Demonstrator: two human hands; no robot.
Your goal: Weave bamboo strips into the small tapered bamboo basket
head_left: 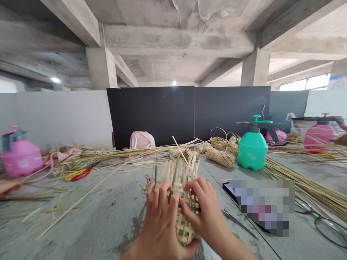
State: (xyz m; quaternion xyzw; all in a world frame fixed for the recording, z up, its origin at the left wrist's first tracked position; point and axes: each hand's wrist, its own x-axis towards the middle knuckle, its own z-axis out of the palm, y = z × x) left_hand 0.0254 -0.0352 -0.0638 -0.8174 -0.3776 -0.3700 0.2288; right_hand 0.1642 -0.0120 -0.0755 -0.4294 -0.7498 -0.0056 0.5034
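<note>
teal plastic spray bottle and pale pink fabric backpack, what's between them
In the head view, pale openwork woven pieces and loose tan strips lie between them; the held lattice weaving pokes up in front.

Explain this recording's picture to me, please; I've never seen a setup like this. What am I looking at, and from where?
There is no machine here, just a person's two bare hands. The single picture comes from a camera worn on that person's head, looking forward and down. The left hand and right hand hold a woven piece of pale, flat strips between them, with loose strip ends sticking up beyond the fingers. It is over a grey table. Also on the table are red-and-yellow-handled scissors, a green spray bottle, a pink spray bottle and, at the right, eyeglasses. The hand at the left edge appears to be someone else's.
</note>
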